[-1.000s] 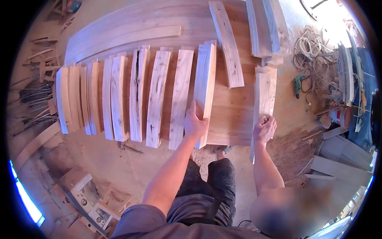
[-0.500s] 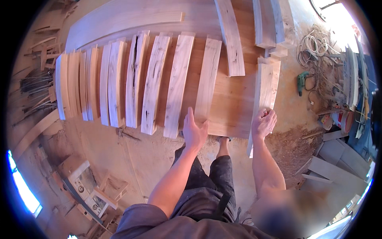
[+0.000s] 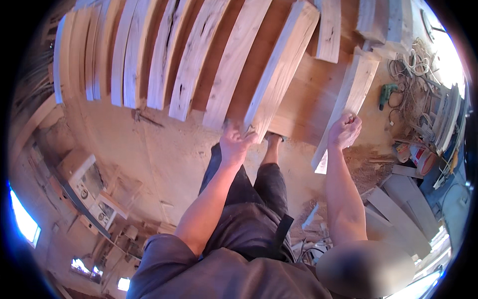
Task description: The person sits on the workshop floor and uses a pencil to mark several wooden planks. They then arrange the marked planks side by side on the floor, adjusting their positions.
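One left hand (image 3: 238, 145), curled round the near end of one long board (image 3: 285, 72) over the desk (image 3: 319, 82); one right hand (image 3: 344, 131), half-closed at one plank (image 3: 350, 92), hold unclear. Risk: single-ended grip may let the board twist.

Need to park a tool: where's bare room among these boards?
Bare brown surface between the board at the left hand and the board at the right hand, below the top-edge plank. Crowded: packed boards, far left.

Free room over tabletop (image 3: 311, 97), beams (image 3: 284, 70) either side, plank (image 3: 328, 35) at far end
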Motion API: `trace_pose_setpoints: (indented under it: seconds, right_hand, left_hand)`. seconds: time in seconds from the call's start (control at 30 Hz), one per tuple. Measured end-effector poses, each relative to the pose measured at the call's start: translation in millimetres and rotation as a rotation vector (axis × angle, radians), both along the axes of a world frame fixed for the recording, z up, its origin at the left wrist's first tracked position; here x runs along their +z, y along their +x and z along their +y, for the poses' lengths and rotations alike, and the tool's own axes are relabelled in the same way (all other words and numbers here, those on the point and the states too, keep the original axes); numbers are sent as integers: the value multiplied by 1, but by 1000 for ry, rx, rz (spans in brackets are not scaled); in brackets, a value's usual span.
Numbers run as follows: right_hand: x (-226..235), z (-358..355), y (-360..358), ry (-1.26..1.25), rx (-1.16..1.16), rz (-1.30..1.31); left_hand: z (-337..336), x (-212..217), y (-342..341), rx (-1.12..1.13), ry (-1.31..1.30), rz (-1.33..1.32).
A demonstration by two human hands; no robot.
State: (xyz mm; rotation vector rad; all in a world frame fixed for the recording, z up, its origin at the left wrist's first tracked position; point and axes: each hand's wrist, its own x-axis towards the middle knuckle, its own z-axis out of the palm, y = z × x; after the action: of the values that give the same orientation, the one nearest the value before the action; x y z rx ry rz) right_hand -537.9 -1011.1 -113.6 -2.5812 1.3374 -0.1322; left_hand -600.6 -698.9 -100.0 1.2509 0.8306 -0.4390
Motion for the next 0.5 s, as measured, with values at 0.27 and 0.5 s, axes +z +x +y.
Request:
trace_pose_setpoints:
  seconds: [0.27,0.5]
  right_hand:
    - [-18,-9,-8,-28,-11,4]
    - [-14,-12,-9,25,-28,41]
  left_hand:
    - [-13,1,-20,-86,473,-138]
    - [-4,13,-12,158,110,-1]
